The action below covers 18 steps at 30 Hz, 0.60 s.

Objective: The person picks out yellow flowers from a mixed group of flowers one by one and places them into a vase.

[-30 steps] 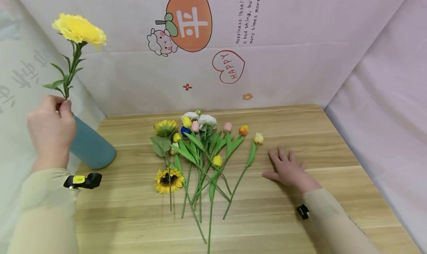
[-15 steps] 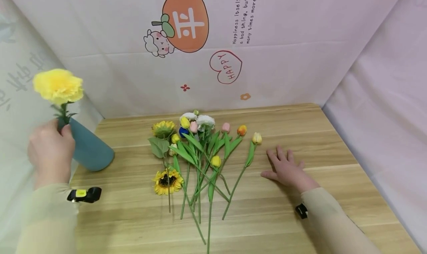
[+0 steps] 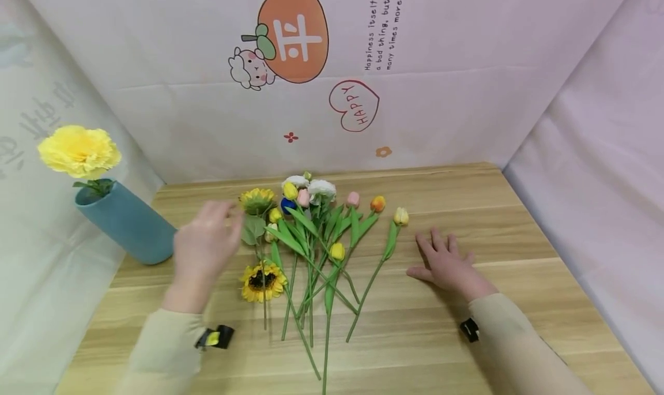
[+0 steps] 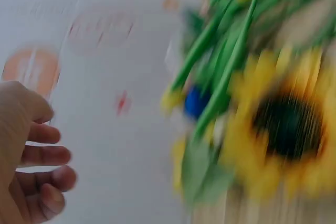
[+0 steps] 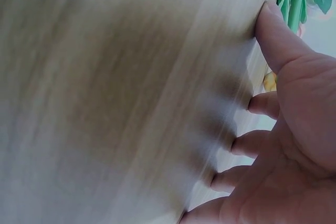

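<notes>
A yellow carnation (image 3: 80, 151) stands in the blue vase (image 3: 127, 222), its bloom above the rim and most of its stem hidden inside. My left hand (image 3: 207, 242), blurred, is over the table between the vase and the flowers, fingers loosely bent and holding nothing. Nearest to it are a sunflower facing away (image 3: 256, 201) and another sunflower (image 3: 263, 282) with its dark centre showing, which looms large in the left wrist view. My right hand (image 3: 446, 265) rests on the table with spread fingers, right of a cream tulip (image 3: 401, 217).
Several tulips, such as a yellow one (image 3: 337, 251) and an orange one (image 3: 378, 203), lie with crossed stems mid-table. White flowers (image 3: 321, 191) lie behind them. A printed cloth backdrop (image 3: 441, 106) rises at the wooden table's (image 3: 415, 349) back edge, with cloth on both sides.
My left hand lowered the yellow carnation into the vase, let go of it and moved right towards the sunflowers. The right hand has stayed in place.
</notes>
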Each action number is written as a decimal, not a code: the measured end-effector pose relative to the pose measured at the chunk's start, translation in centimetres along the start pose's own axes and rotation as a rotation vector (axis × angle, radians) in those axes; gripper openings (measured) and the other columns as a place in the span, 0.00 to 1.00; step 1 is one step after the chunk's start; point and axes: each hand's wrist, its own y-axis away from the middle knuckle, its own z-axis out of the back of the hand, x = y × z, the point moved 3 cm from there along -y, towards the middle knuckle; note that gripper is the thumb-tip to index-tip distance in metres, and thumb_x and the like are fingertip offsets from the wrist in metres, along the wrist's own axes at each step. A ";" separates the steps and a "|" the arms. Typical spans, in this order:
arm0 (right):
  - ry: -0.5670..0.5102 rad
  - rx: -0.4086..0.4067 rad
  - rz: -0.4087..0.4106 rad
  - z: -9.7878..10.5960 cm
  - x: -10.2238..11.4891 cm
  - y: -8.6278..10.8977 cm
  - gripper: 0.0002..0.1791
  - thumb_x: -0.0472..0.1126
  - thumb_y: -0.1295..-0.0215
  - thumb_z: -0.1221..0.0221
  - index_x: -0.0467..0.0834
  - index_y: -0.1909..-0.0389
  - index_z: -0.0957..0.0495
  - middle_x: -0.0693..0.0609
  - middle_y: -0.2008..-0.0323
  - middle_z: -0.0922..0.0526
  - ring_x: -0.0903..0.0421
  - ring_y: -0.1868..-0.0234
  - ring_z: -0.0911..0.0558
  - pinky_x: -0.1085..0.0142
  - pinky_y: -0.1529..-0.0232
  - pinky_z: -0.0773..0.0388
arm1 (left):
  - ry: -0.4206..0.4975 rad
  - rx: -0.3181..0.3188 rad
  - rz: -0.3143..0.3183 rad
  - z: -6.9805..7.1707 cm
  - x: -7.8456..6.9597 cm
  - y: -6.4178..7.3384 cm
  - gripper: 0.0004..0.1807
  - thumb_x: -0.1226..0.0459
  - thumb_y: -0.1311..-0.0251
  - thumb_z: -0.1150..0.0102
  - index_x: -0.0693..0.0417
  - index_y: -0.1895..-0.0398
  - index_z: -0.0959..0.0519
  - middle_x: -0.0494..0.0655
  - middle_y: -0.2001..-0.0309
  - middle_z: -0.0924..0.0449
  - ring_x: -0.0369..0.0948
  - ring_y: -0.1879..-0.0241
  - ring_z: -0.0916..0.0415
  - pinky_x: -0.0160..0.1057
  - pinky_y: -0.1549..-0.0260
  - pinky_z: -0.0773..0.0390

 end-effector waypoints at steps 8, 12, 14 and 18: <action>-0.005 -0.004 0.010 0.0 0.2 0.2 0.52 0.69 0.33 0.43 0.40 0.20 0.47 0.26 0.22 0.56 0.17 0.27 0.55 0.13 0.46 0.52 | 0.024 0.307 -0.181 -6.6 -10.4 0.3 0.20 0.51 0.29 0.40 0.52 0.42 0.19 0.51 0.51 0.16 0.36 0.87 0.35 0.32 0.92 0.38; -0.010 -0.001 0.012 0.0 0.3 0.2 0.52 0.70 0.33 0.43 0.41 0.20 0.47 0.26 0.22 0.56 0.17 0.27 0.55 0.13 0.46 0.53 | -0.004 0.398 -0.244 -9.6 -14.0 0.9 0.15 0.50 0.30 0.40 0.48 0.52 0.17 0.45 0.62 0.17 0.38 0.82 0.28 0.35 0.89 0.32; -0.011 0.000 0.009 0.0 0.2 0.2 0.52 0.69 0.33 0.43 0.41 0.20 0.47 0.26 0.22 0.56 0.17 0.27 0.55 0.13 0.46 0.53 | -0.032 0.444 -0.263 -11.0 -15.4 1.3 0.14 0.48 0.30 0.40 0.48 0.60 0.17 0.44 0.66 0.19 0.39 0.80 0.26 0.37 0.87 0.30; 0.008 -0.007 0.003 0.1 0.1 0.2 0.52 0.69 0.33 0.43 0.40 0.20 0.47 0.26 0.22 0.55 0.17 0.27 0.54 0.13 0.46 0.51 | -0.079 0.494 -0.301 -13.5 -17.8 2.3 0.16 0.46 0.30 0.42 0.47 0.68 0.18 0.42 0.71 0.21 0.39 0.80 0.25 0.41 0.86 0.28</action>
